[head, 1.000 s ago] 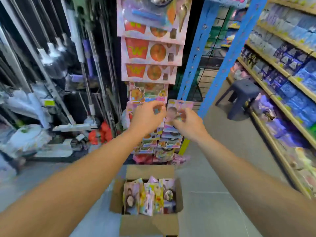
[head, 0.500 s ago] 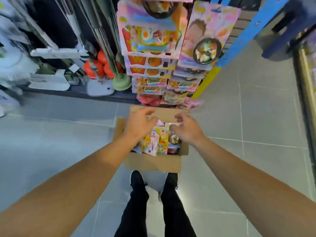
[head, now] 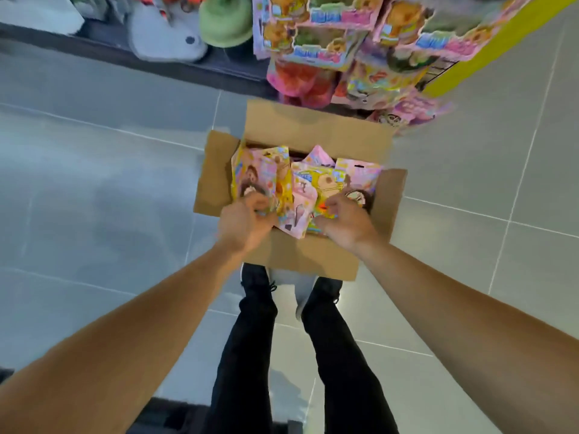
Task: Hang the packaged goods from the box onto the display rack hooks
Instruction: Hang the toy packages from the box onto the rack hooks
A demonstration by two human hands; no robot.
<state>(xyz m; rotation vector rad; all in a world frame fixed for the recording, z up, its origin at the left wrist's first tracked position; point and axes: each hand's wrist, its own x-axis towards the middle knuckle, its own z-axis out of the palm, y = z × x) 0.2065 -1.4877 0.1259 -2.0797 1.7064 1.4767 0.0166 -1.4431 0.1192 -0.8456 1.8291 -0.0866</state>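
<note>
An open cardboard box (head: 313, 261) stands on the floor in front of my feet, with several pink and yellow toy packages (head: 357, 175) upright inside. My left hand (head: 247, 223) is over the box's left side, its fingers curled round the lower edge of a pink and yellow package (head: 261, 177). At the right side my right hand (head: 346, 225) pinches a yellow package (head: 326, 191). Beyond the box, the display rack's lowest hanging packages (head: 316, 42) fill the top of the view; the hooks themselves are hidden.
A yellow and blue shelf post (head: 492, 45) rises right of the rack. Green (head: 225, 23) and grey (head: 166, 39) mop heads lie on a dark ledge at the upper left. My black-trousered legs (head: 250, 339) and shoes stand just behind the box on grey floor tiles.
My hands left the rack, where a package was being hung, and came down into the box. My view tipped from the rack to straight down, and both hands now close on packages.
</note>
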